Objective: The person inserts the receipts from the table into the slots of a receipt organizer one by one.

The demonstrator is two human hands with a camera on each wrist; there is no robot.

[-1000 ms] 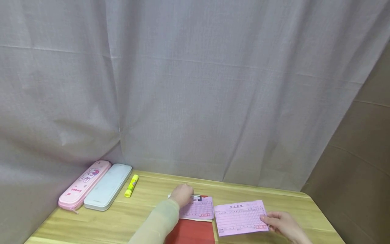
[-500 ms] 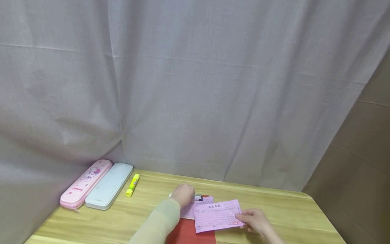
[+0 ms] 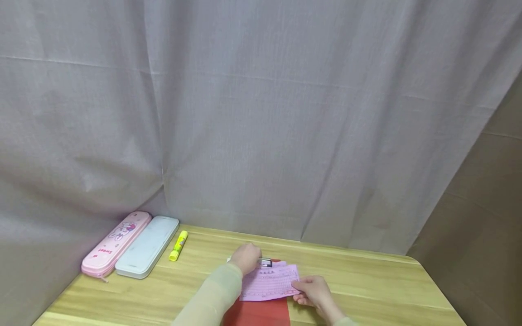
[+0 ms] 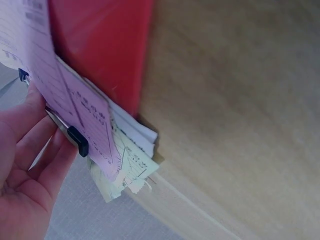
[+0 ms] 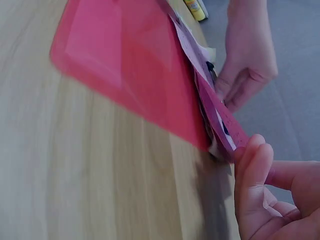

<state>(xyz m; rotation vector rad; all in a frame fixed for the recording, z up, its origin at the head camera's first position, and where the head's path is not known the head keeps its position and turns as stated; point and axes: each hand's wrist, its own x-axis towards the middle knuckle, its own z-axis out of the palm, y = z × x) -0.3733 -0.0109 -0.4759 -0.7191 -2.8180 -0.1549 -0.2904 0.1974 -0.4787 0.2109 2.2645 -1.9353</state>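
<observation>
A red plastic folder (image 3: 261,313) lies on the table, with a metal clip (image 3: 266,262) with black ends at its far edge. My left hand (image 3: 246,259) grips that clip from the far side. Pinched between the thumb and fingers of my right hand (image 3: 314,292) is a pink printed form (image 3: 271,283), by its lower right corner. This form overlaps the papers under the clip; whether its top edge is beneath the clip I cannot tell. In the left wrist view, pale green papers (image 4: 132,162) with torn ends stick out behind the clip.
On the left of the wooden table (image 3: 367,280) lie a pink pencil case (image 3: 116,244), a pale blue case (image 3: 147,246) and a yellow glue stick (image 3: 178,246). A grey curtain (image 3: 261,136) hangs behind the table's far edge.
My right hand has carried the pink form leftward from beside the folder to over the clipped papers. The left hand has stayed at the clip.
</observation>
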